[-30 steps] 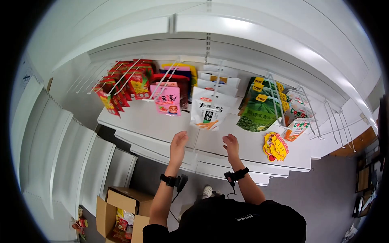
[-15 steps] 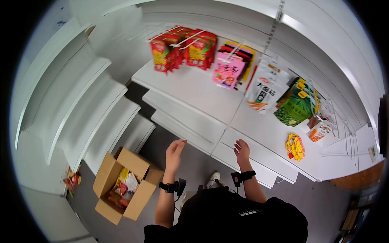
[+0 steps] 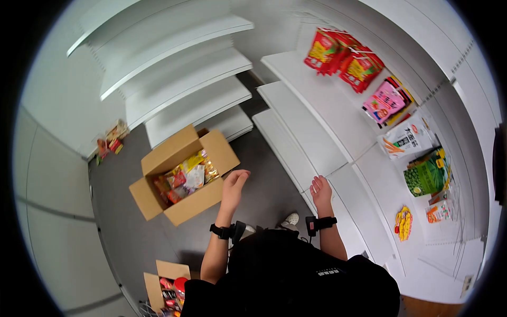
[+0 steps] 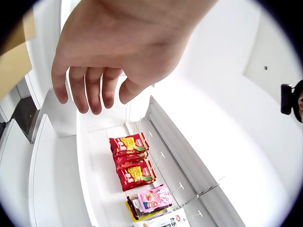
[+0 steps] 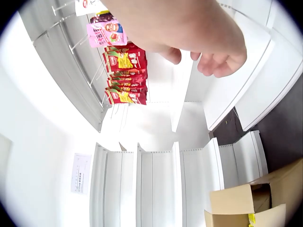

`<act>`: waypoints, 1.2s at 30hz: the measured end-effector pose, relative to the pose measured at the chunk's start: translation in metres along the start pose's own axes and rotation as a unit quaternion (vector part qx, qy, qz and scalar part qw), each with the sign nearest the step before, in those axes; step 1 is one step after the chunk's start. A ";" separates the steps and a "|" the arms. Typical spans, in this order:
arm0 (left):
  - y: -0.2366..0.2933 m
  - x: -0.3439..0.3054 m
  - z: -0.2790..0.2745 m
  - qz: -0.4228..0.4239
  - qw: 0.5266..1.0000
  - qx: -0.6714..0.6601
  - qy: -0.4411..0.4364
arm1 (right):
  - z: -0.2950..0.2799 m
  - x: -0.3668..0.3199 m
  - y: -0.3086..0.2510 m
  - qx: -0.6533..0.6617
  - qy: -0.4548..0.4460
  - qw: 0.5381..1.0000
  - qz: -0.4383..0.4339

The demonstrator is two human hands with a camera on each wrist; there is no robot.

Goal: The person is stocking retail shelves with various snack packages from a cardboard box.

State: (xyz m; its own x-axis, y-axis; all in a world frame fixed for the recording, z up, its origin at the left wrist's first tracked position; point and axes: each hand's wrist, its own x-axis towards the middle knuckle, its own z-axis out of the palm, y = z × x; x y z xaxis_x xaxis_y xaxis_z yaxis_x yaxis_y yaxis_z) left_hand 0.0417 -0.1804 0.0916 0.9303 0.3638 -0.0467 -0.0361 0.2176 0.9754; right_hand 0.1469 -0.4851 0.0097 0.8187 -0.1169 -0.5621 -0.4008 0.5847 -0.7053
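In the head view my left hand (image 3: 233,190) hangs beside the right flap of a cardboard box (image 3: 193,208) that holds several snack packets (image 3: 186,178). Its fingers look relaxed in the left wrist view, with nothing in them. My right hand (image 3: 321,191) is over the lower shelf edges, its fingers loosely bent and holding nothing. Red snack bags (image 3: 360,70), a pink packet (image 3: 386,102), a white pouch (image 3: 407,137) and green pouches (image 3: 426,176) hang on hooks at the shelf to the right.
Stepped white shelves (image 3: 193,95) stand at the far left. A second box (image 3: 173,270) with packets and a red-lidded jar (image 3: 180,285) sits on the floor at bottom left. A yellow price tag (image 3: 404,223) lies on the right shelf, and small packages (image 3: 112,142) lie by the wall.
The head view has swung to the left, so the shelf of hanging snacks shifts right and the cardboard box comes nearer the middle. Both hands stay raised in front of the body, holding nothing.
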 end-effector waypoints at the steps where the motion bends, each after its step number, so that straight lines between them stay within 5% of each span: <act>1: 0.005 -0.007 -0.009 0.003 1.000 -0.002 0.013 | 0.008 -0.002 0.006 -0.003 -0.005 1.000 0.011; 22: 0.018 -0.131 -0.164 0.005 0.949 0.001 0.314 | 0.181 -0.023 0.133 -0.131 -0.223 0.948 0.187; 30: 0.015 -0.124 -0.222 -0.057 0.914 0.015 0.401 | 0.243 -0.008 0.206 -0.170 -0.209 0.922 0.278; 36: 0.004 -0.086 -0.265 -0.144 0.915 0.032 0.375 | 0.266 0.015 0.262 -0.155 -0.156 0.912 0.345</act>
State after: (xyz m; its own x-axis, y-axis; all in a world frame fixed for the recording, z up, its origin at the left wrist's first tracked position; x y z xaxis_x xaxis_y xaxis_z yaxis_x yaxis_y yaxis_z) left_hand -0.1349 0.0298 0.0424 0.3840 0.8243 -0.4161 0.2148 0.3585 0.9085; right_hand 0.1635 -0.1201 -0.0691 0.3846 0.4551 -0.8031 -0.9229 0.1712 -0.3450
